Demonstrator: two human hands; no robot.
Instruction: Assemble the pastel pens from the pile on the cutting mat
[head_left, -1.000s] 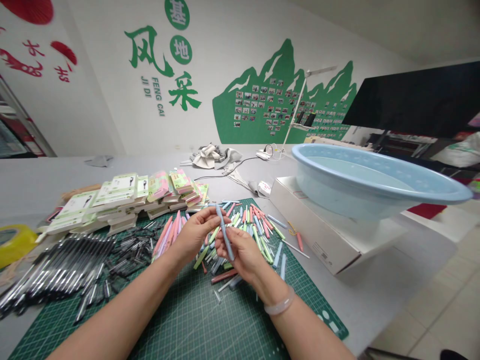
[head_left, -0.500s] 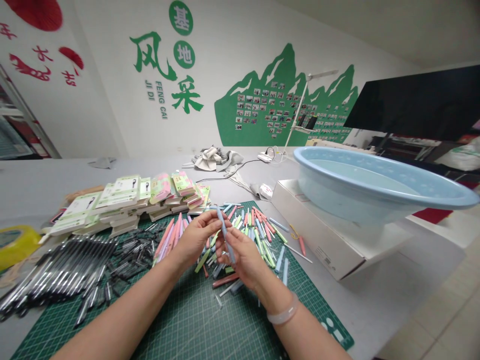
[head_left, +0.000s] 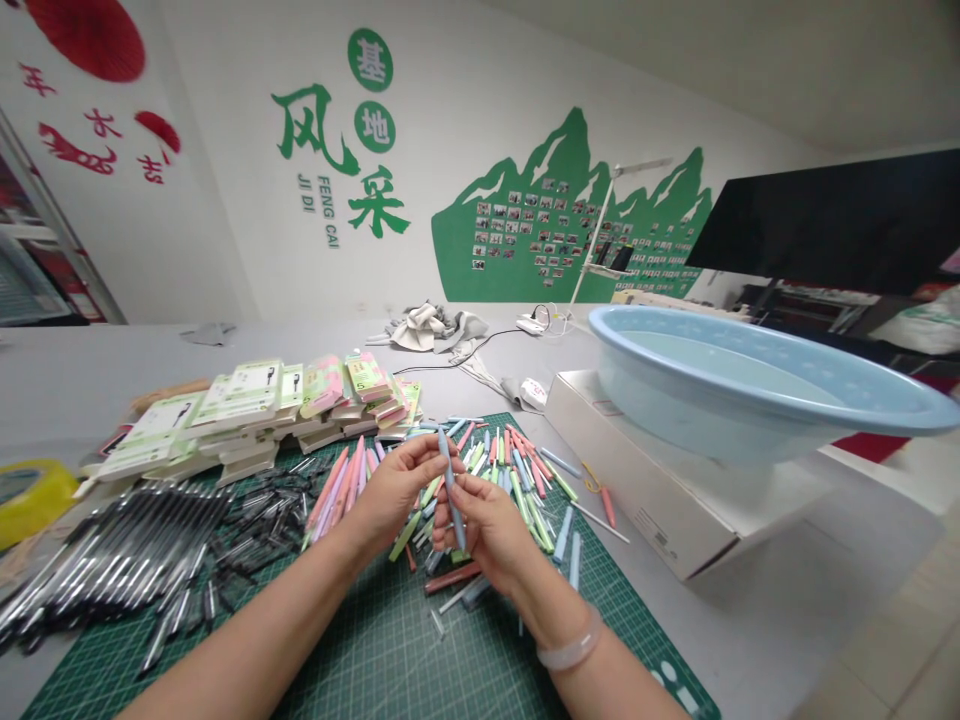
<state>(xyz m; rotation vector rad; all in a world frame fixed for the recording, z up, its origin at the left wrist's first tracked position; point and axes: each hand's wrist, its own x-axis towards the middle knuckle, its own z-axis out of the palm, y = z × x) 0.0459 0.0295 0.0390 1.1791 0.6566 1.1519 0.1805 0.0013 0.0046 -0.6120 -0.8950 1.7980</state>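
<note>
- Tabletop, flat and grey, bears everything; working well inside its edge should stop pieces rolling off.
- Green gridded cutting mat lies below both hands; its bare near part would be the easiest place to spot a dropped piece.
- Oval light-blue plastic basin overhangs its white cardboard box on the right, so the right elbow is best held clear of it.
- Loose pastel plastic pen parts spread just beyond and beneath the hands; lifting the wrists slightly would avoid scattering them.
- Left hand pinches the upper end of a slim light-blue plastic pen; light, steady pressure suits that end.
- Right hand grips the lower part, fingers curled around it; any turning should come from these fingertips, without bending the barrel.
- The pen hangs tilted above the mat, between both hands. Best hold its length straight; whether it has a joint is too small to tell.
</note>
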